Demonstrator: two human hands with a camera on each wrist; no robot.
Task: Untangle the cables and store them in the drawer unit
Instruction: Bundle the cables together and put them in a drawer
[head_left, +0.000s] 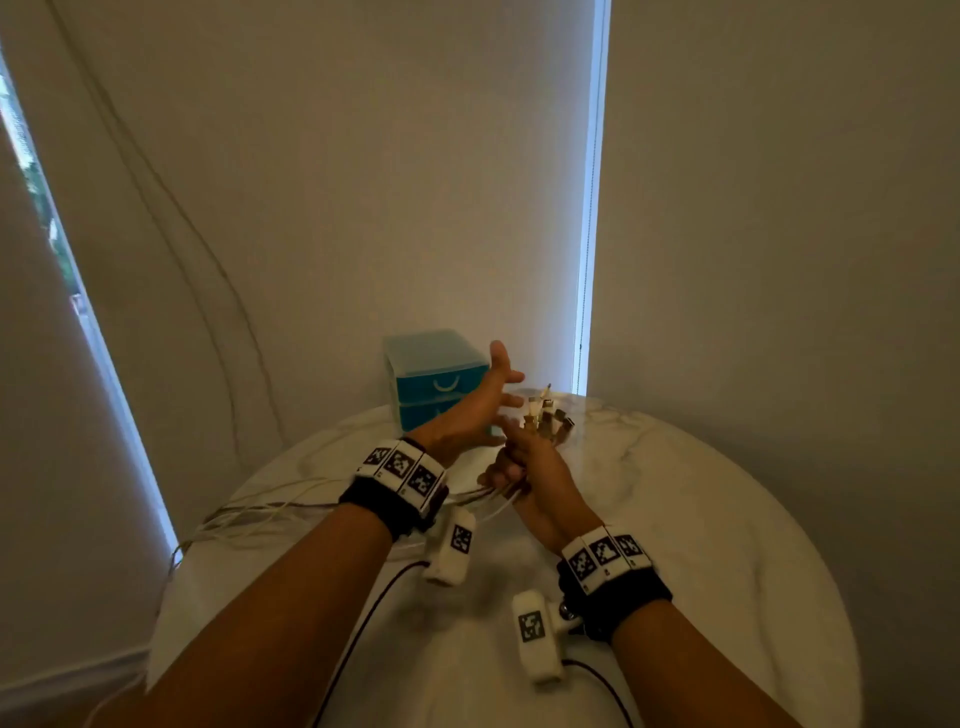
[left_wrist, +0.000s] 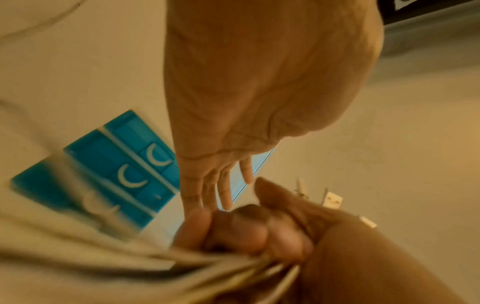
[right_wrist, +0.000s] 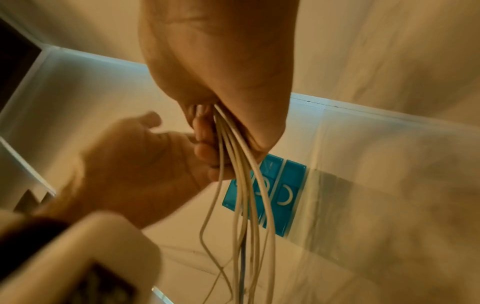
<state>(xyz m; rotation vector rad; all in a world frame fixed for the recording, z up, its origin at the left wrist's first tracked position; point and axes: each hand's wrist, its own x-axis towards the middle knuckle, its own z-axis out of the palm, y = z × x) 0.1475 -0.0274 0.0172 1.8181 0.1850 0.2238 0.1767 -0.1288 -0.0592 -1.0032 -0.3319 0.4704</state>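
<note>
My right hand (head_left: 519, 457) grips a bundle of white cables (right_wrist: 241, 185) in its fist, the plug ends (head_left: 548, 415) sticking up above the knuckles. The cables (head_left: 270, 512) trail left across the table and over its edge. My left hand (head_left: 488, 395) is raised just left of the fist, fingers (left_wrist: 223, 185) straight and spread, holding nothing. The blue drawer unit (head_left: 434, 376) stands at the table's far edge behind the left hand, both drawers (left_wrist: 135, 172) closed, with white crescent handles.
The round white marble table (head_left: 701, 519) fills the foreground. A wall and roller blinds (head_left: 779, 208) stand close behind it. Thin dark cords (head_left: 363, 623) from the wrist cameras run across the near side of the table.
</note>
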